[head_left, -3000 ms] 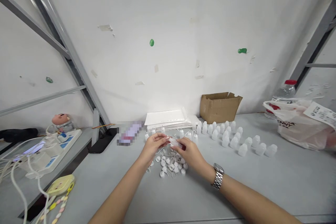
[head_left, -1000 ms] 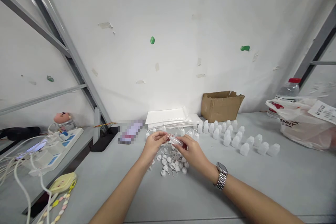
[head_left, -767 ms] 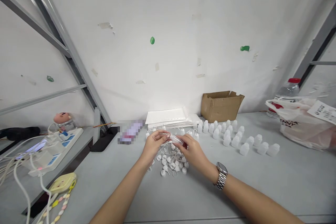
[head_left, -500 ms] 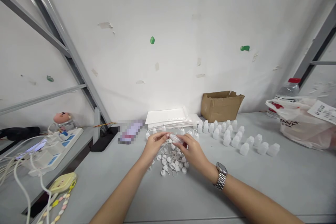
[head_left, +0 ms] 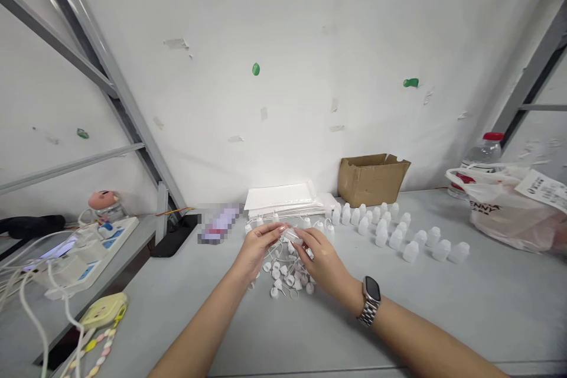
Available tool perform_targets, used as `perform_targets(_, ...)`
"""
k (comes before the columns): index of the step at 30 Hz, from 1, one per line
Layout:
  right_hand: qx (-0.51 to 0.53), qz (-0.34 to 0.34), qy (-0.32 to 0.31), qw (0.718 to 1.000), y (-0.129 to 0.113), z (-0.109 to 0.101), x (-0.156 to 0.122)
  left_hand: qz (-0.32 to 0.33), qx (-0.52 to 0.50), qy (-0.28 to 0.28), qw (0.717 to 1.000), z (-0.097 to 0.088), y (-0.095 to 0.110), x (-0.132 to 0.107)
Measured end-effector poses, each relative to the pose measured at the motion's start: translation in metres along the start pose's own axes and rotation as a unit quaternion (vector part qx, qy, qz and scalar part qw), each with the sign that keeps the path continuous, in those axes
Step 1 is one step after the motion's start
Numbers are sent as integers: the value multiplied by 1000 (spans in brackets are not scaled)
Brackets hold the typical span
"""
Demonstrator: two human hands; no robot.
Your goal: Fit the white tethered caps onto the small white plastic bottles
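Note:
A small translucent plastic bottle (head_left: 292,236) is held on its side between my two hands, above a heap of white caps (head_left: 290,279) with thin loops. My left hand (head_left: 260,247) pinches its left end; whether a cap sits there is hidden by the fingers. Around the bottle's body on the right, the fingers of my right hand (head_left: 322,255) are closed. Behind my hands stand several capped bottles (head_left: 307,222). To the right, uncapped translucent bottles (head_left: 396,238) stand upright in loose rows on the grey table (head_left: 354,331).
Flat white packages (head_left: 283,198) lie against the wall, with an open cardboard box (head_left: 372,182) beside them. At the right are a plastic bag (head_left: 500,218) and a red-capped water bottle (head_left: 485,150). A power strip (head_left: 95,260) and cables occupy the left.
My right wrist has turned, so the watch face shows more. The fingers of my right hand have shifted on the bottle, and my left hand stays at its end.

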State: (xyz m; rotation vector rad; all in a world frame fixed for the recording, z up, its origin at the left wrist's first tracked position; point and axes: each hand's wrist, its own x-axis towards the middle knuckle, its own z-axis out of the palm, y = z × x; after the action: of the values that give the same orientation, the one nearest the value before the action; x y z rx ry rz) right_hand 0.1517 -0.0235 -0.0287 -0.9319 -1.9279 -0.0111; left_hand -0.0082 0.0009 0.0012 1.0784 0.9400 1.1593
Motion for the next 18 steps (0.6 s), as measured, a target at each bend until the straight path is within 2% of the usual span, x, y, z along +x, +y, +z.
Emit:
perform_targets(10, -75, -70, 42, 994, -6, -1, -1, -4, -82, -48, 995, 8, -3, -7)
perform_targets(15, -128, -124, 40, 983, -3, 3, -3, -12, -88, -24, 996, 8, -6, -7)
perform_targets(18, -138, -132, 23, 981, -3, 4, -4, -19, -98, -7, 995, 10, -7, -8)
